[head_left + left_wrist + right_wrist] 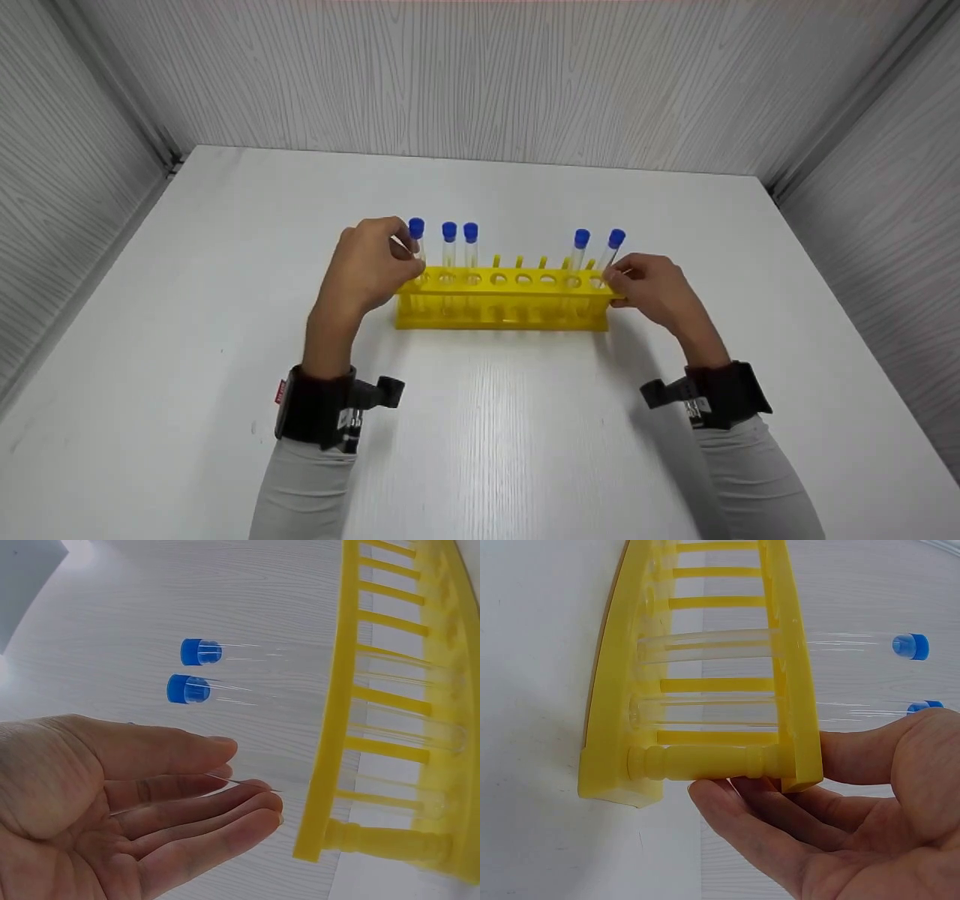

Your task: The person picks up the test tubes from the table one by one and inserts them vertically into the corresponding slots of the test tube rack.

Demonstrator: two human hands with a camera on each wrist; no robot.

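Observation:
A yellow test tube rack (502, 324) stands on the table, bearing several clear test tubes with blue caps. My left hand (367, 262) is at its left end, thumb and fingers around the leftmost test tube (417, 227) below its cap. In the left wrist view the fingers (202, 821) largely hide that tube. With my right hand (651, 289) I grip the rack's right end. The right wrist view has the thumb above the top plate (799, 682) and fingers beneath it, by the end post (712, 763). The rightmost test tube (615, 241) leans right, next to that thumb.
Two capped test tubes (449, 234) stand left of the rack's middle, and another test tube (581, 241) stands near the right end. Bare holes (523, 278) lie between them. Behind the white table (480, 427) rises a wood-grain panel (480, 82), with side panels left and right.

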